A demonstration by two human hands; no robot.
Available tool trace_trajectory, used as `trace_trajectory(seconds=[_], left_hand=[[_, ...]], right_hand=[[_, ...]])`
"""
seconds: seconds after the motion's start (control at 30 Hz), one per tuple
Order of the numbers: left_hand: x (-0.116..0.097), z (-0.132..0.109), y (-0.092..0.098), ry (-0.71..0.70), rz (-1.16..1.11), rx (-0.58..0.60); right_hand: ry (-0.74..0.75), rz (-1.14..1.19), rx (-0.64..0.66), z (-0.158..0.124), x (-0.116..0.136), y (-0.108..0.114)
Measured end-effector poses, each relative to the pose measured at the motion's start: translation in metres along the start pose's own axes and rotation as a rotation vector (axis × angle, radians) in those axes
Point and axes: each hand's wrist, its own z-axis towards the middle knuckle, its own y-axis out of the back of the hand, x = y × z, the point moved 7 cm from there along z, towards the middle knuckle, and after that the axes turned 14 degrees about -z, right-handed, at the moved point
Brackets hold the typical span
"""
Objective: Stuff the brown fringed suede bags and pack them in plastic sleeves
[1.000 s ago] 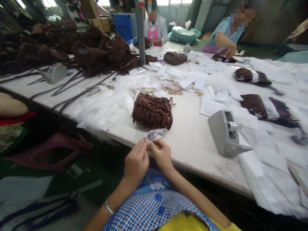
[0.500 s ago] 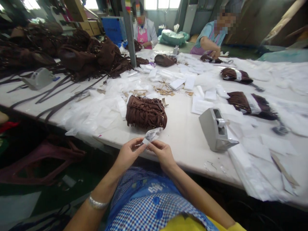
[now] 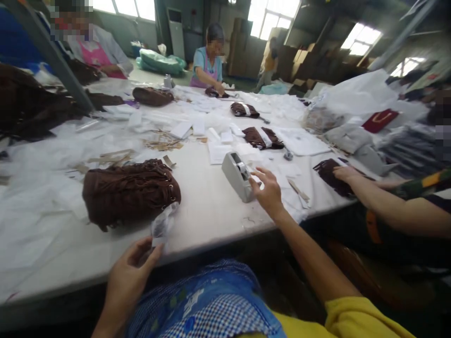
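Observation:
My left hand (image 3: 132,267) pinches a small clear plastic packet (image 3: 164,223) with a white end between thumb and fingers. The packet lies against the lower right end of a dark brown fringed bag (image 3: 130,195) with metal eyelets, which rests on the table at left. Out to the right, my right hand (image 3: 269,193) is at the front end of a grey tape dispenser (image 3: 235,176). Its thumb and fingers look parted around that end, which they partly cover. Whether they touch the tape does not show.
Wrapped brown fringed bags (image 3: 262,137) lie beyond the dispenser. At right, a co-worker's hand (image 3: 347,173) rests on another bag. White sheets and cardboard strips (image 3: 164,140) litter the table (image 3: 200,202). Two people stand across it, near a metal post (image 3: 58,56).
My view has swung right. My right hand has left the plastic packet and moved right to the tape dispenser. My left hand still holds the packet.

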Motion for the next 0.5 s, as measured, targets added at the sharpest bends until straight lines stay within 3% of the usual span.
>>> trace_trajectory(seconds=[0.07, 0.13, 0.3, 0.5], left_hand=[[0.001, -0.001, -0.005, 0.018, -0.023, 0.02], [0.002, -0.001, -0.008, 0.022, -0.025, 0.023], [0.002, 0.0, -0.006, -0.007, 0.0, 0.01], [0.005, 0.0, -0.004, -0.002, -0.016, -0.002]], right_hand=[[-0.17, 0.055, 0.128, 0.017, -0.041, -0.002], [-0.273, 0.159, 0.262, 0.022, -0.062, -0.014], [-0.397, 0.469, 0.378, 0.016, -0.057, -0.024], [-0.559, 0.659, 0.257, 0.0, -0.05, 0.01]])
